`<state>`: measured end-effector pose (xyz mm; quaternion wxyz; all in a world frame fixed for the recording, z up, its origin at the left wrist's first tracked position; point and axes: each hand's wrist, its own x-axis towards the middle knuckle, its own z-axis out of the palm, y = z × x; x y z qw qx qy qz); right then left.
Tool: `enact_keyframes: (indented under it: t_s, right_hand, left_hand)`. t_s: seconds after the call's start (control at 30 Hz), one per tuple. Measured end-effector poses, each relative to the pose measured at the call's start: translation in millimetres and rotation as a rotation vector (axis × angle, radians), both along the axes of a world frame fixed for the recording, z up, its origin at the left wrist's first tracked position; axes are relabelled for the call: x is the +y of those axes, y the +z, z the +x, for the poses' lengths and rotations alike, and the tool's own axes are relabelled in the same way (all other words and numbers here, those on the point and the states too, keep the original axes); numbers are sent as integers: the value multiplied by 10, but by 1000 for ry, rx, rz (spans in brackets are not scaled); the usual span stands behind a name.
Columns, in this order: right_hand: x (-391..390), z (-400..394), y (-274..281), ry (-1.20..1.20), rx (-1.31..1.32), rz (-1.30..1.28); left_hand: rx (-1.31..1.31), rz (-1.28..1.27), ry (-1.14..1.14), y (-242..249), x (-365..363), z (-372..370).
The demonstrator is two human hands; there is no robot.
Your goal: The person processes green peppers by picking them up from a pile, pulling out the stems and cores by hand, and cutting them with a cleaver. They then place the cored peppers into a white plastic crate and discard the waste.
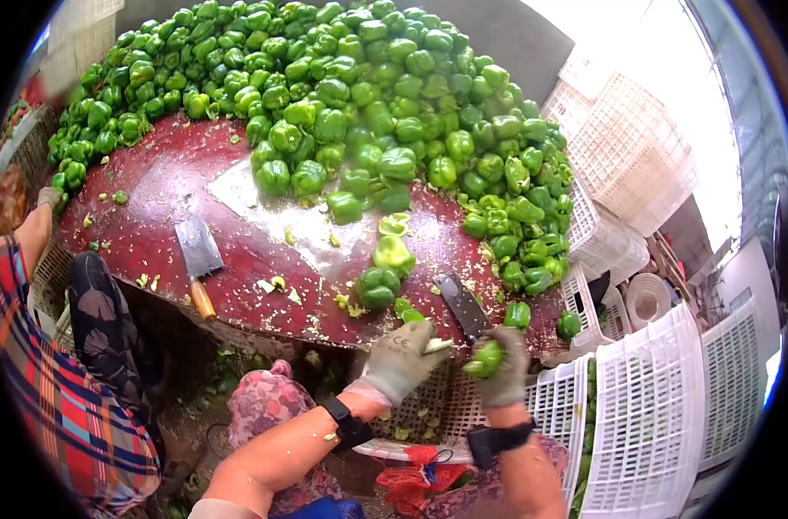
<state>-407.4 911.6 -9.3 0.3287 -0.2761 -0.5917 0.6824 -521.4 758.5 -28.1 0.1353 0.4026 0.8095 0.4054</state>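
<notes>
My left hand [402,362], in a pale work glove, is at the table's near edge with its fingers curled. A narrow whitish piece [438,344] shows at its fingers; I cannot make out what it is. Beside it, my gloved right hand [506,368] is closed around a green bell pepper [485,358], slightly blurred. A dark-bladed knife [461,307] lies on the red table [238,285], its near end close to my right hand. Cut green pieces [407,310] lie just beyond my left hand, with bell peppers [378,287] behind them.
A large heap of green bell peppers [325,78] covers the far side. A cleaver [199,251] with a wooden handle lies left. White plastic crates [644,406] stand at right. A person in a plaid shirt [74,406] sits at left, a gloved hand [50,199] by the peppers.
</notes>
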Motion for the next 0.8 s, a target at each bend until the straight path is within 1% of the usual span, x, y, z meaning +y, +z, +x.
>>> enact_keyframes:
  t_s: [0.03,0.07,0.1,0.13,0.17,0.23,0.27,0.33,0.4,0.43,0.47,0.5,0.53,0.57,0.63,0.67,0.7,0.77,0.8]
  right_hand:
    - [99,157,292,-104,-44,-11]
    - [335,431,519,-199,-50,196]
    - [813,880,838,-260,-81,591]
    - [1291,1331,1157,-458,-191,1059]
    - [1768,1782,1476,-738,-262,1413]
    - [1855,2382,2544,-1164,-470,1428]
    - [1939,2740,2904,-1261,-723,1628]
    - [2118,3112,3098,-1444,-1085,1846]
    - [2154,3131,3089,-1642,-1256,1889]
    - [2190,2969,2911,-1582,-1150,1910]
    - [2213,2645,2526,-1358,-915,1884]
    - [2223,2260,2024,-1025,-613,1762]
    - [2143,1822,1475,-730,-438,1627]
    - [1809,1278,1014,-476,-368,1406]
    - [977,214,100,34,-365,1062]
    - [647,-124,-240,214,-381,990]
    - [381,-386,-495,343,-421,975]
    - [45,-699,-693,420,-678,1131]
    - [-65,-785,-771,450,-813,1194]
  left_hand:
    - [11,-73,-20,27,-66,16]
    - [35,-193,-121,-124,-87,60]
    - [38,-189,-240,-286,-118,104]
    - [38,-185,-356,-447,-152,155]
    - [41,-181,-470,-543,-186,195]
    - [31,-146,-457,-633,-252,273]
    - [21,-129,-456,-644,-274,304]
    - [17,-196,-390,-483,-306,230]
    - [-8,-213,-322,-452,-295,148]
    - [-14,-240,-298,-395,-304,119]
    - [-18,-270,-276,-285,-329,80]
    - [-24,-304,-257,-246,-344,43]
    - [-12,-272,-173,-324,-344,46]
    - [-18,-310,-169,-361,-361,29]
    - [-18,-375,-145,-353,-380,-107]
    - [20,-334,-117,-273,-439,-149]
    - [19,-357,-78,-242,-429,-199]
    - [8,-412,-9,-237,-372,-281]
    - [17,-374,-3,-289,-357,-329]
